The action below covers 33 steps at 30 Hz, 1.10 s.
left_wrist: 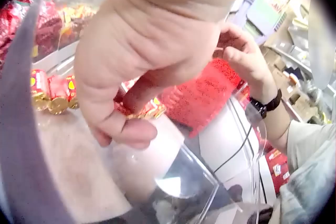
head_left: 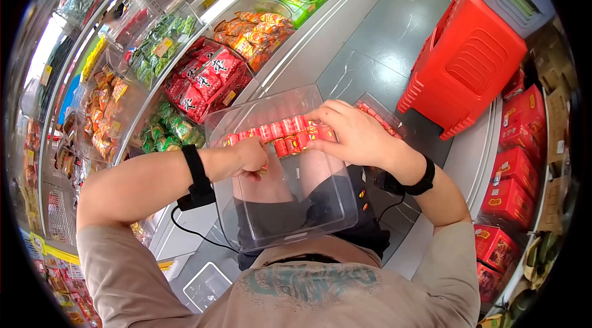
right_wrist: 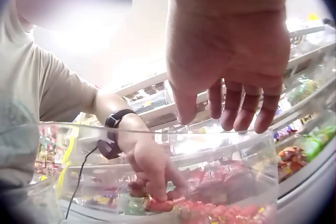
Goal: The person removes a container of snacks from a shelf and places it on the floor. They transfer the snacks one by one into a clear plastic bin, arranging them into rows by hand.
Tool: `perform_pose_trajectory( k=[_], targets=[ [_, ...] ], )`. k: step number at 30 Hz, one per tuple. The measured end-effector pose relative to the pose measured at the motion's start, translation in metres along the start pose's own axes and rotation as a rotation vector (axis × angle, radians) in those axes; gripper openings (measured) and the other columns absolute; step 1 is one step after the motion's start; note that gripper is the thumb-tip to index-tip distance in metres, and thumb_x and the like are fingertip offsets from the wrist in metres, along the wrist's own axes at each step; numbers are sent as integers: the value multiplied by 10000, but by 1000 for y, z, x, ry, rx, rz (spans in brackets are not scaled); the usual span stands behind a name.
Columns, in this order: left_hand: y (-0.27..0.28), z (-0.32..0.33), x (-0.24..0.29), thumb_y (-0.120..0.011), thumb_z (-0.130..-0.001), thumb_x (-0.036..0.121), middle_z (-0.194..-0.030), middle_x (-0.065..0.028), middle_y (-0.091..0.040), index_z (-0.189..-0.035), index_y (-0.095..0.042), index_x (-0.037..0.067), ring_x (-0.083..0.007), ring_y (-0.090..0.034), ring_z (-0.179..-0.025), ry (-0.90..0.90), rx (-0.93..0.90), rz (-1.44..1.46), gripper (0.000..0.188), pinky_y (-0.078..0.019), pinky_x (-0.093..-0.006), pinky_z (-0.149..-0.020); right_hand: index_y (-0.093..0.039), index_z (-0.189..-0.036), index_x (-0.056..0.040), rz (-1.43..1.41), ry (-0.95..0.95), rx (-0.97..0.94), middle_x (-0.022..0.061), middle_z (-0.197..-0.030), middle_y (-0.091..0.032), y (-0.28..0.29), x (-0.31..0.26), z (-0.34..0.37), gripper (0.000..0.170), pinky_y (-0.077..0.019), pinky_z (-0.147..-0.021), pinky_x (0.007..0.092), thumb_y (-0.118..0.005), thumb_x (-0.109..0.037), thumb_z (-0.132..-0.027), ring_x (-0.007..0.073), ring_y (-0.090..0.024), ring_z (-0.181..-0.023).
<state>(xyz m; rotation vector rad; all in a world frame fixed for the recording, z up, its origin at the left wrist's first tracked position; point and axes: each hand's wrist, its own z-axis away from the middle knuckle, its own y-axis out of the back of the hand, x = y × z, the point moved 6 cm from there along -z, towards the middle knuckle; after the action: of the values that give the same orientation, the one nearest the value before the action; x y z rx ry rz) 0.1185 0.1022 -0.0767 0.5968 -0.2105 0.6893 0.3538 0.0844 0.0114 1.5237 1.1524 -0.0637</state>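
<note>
A clear plastic bin (head_left: 296,217) rests on the person's lap, with red cylindrical wrapped pieces (head_left: 275,131) lined up in rows toward its far side. Gold ends show on the pieces (left_wrist: 58,103) in the left wrist view. The left hand (head_left: 250,158) reaches inside from the left, its fingers curled round a red wrapped piece (right_wrist: 159,204), mostly hidden by the hand in the head view. Over the right end of the rows is the right hand (head_left: 354,134), fingers extended and loosely bent; the right wrist view shows its fingers (right_wrist: 247,111) apart, with nothing gripped.
Shelves with bagged snacks (head_left: 206,78) and clear bins curve along the left. A smaller clear box of red pieces (head_left: 376,115) sits beyond the right hand. Red crates (head_left: 468,57) stand on the grey floor (head_left: 382,32) at upper right; red boxes (head_left: 509,201) line the right shelf.
</note>
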Motion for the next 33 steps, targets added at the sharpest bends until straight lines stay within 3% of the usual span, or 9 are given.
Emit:
perform_pose_trajectory(
  k=[7, 13, 18, 22, 24, 26, 28, 31, 33],
  targets=[
    [-5, -17, 8, -628, -903, 50, -959, -110, -628, -1093, -561, 42, -254, -671, -828, 59, -42, -33, 201, -623, -407, -625, -602, -1096, -45, -46, 97, 58, 103, -1040, -572, 3, 6, 16, 360, -506, -869, 404, -716, -288, -856, 309, -578, -1025],
    [-14, -39, 11, -645, -894, 43, -1011, -120, -653, -1093, -620, 13, -265, -673, -848, 95, 140, -35, 203, -628, -422, -675, -605, -1066, -40, -68, 111, 80, 100, -1066, -560, 1, 11, 17, 345, -511, -853, 409, -724, -279, -848, 306, -571, -1035],
    [-16, -50, 11, -632, -857, 0, -1006, -107, -656, -1056, -641, -8, -244, -664, -849, 49, 133, 43, 200, -621, -398, -694, -620, -1047, -37, -82, 114, 67, 96, -1074, -581, 5, 15, 22, 309, -519, -845, 398, -731, -247, -850, 297, -591, -1018],
    [-15, -36, 24, -609, -799, -26, -957, -76, -640, -1048, -638, 30, -206, -639, -804, 15, 51, 82, 257, -601, -370, -689, -674, -1028, -50, -214, 88, 303, 98, -1042, -644, 34, 44, 49, 233, -533, -805, 348, -756, -131, -826, 274, -652, -939],
    [-16, -33, 28, -600, -781, -16, -914, -56, -620, -1053, -630, 61, -186, -618, -779, -77, -36, 153, 285, -586, -355, -690, -680, -966, -17, -157, -89, 477, 120, -976, -662, 53, 91, 78, 160, -533, -788, 336, -741, -78, -831, 254, -662, -900],
    [-11, -41, 18, -593, -807, 2, -932, -48, -619, -1084, -622, 71, -185, -618, -794, -22, -33, 162, 287, -583, -356, -691, -655, -953, 18, -303, -465, 686, 98, -894, -676, 46, 182, 124, 117, -531, -746, 307, -680, -86, -905, 168, -660, -801],
    [-13, -33, 25, -625, -843, 95, -985, -51, -625, -1079, -626, 61, -193, -609, -847, -2, -105, 172, 239, -565, -369, -716, -636, -937, 27, -246, -639, 792, 67, -794, -667, 27, 274, 179, 121, -519, -724, 280, -629, -95, -938, 108, -637, -759],
    [-8, -11, 41, -650, -880, 164, -998, -47, -618, -1102, -610, 74, -194, -615, -843, 35, -134, 162, 243, -570, -366, -718, -655, -953, -4, -123, -962, 629, 142, -871, -717, -15, 345, 238, 196, -537, -748, 329, -658, -194, -908, 188, -703, -827],
    [-3, 12, 51, -666, -893, 204, -997, -47, -614, -1106, -590, 81, -195, -622, -838, 58, -84, 116, 257, -572, -356, -719, -671, -984, -22, -47, -998, 454, 183, -948, -722, -51, 372, 254, 256, -544, -775, 380, -667, -257, -884, 284, -714, -888]
  ],
)
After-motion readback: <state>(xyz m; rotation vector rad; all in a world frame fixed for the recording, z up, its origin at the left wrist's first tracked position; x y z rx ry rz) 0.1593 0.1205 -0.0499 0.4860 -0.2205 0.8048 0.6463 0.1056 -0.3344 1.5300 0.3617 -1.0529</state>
